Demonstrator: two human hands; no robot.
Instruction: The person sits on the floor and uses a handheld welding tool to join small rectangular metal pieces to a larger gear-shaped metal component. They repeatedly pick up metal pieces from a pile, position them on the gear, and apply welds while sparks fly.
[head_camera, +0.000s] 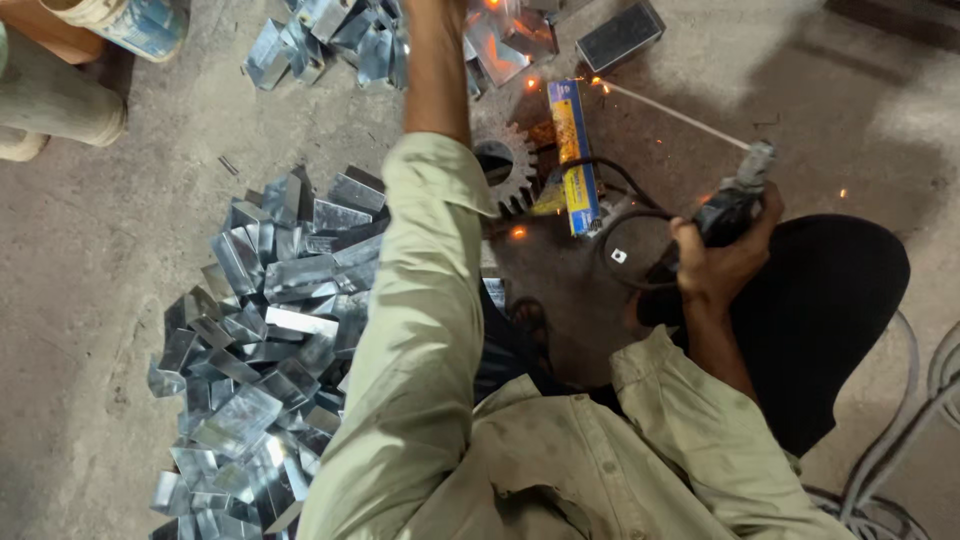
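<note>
Heap of shiny metal boxes (265, 340), toothed gear (505, 165), blue-yellow carton (573, 155) on concrete floor (90, 260).

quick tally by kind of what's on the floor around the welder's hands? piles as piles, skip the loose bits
Piles of shiny sheet-metal pieces: 2 (big one, smaller one)
Gear wheel: 1
Blue and yellow box: 1
Dark rectangular block: 1
Electrode holder with rod, in the right hand: 1
Total: 6
The left hand is out of frame at the top.

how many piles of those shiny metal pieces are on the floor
2: a large pile of metal pieces left of the left sleeve, and a smaller pile at the top edge, which may continue out of view.
</note>
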